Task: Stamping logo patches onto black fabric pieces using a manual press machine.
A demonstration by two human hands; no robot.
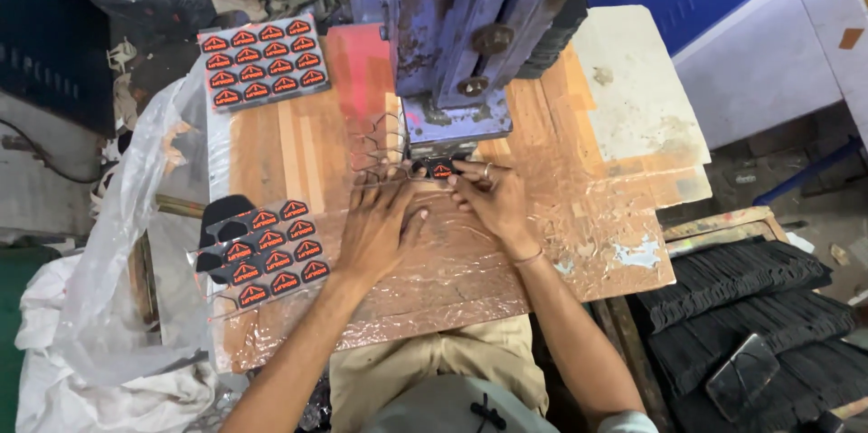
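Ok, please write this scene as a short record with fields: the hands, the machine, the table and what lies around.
left hand: flat on the table, fingers by the small black piece with orange print
right hand: fingertips at that same piece
machine: worn blue metal press standing over the piece
table: wooden board under crinkled clear film
near sheet: black sheet of orange labels, left of the left hand
far sheet: similar label sheet, at the far left of the board
right side: stacks of dark flat pieces
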